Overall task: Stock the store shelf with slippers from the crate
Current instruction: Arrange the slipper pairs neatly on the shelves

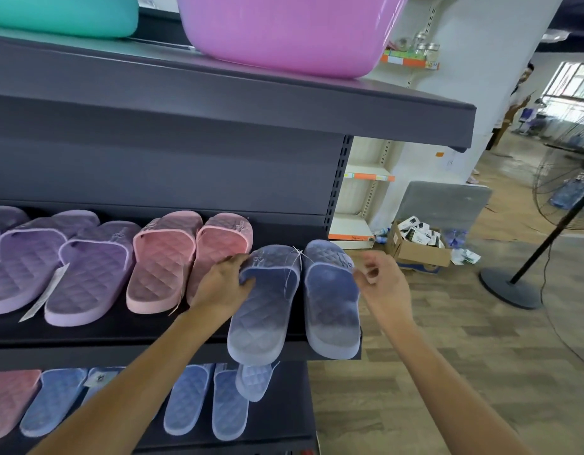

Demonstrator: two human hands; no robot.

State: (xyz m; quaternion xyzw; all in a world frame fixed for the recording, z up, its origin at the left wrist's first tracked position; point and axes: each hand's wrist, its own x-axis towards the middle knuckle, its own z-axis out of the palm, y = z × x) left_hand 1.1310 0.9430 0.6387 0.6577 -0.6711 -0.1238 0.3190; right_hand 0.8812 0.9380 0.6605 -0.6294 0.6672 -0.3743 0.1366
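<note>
Two purple slippers [87,277] lie at the left of the dark shelf [152,326], with two pink slippers [162,261] next to them. Right of those, the left hand [223,282] holds the strap of a blue slipper [261,316], fingers on top and thumb under it. A second blue slipper [331,307] lies beside it at the shelf's right end, and the right hand [382,284] is just beside that one, fingers loosely bent, holding nothing.

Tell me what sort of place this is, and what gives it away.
Most likely a household-goods shop. Dark metal shelving carries rows of tagged slippers, the left hand gripping a blue slipper; a pink plastic basin sits on top; white shelves with orange price strips stand beyond.
</note>
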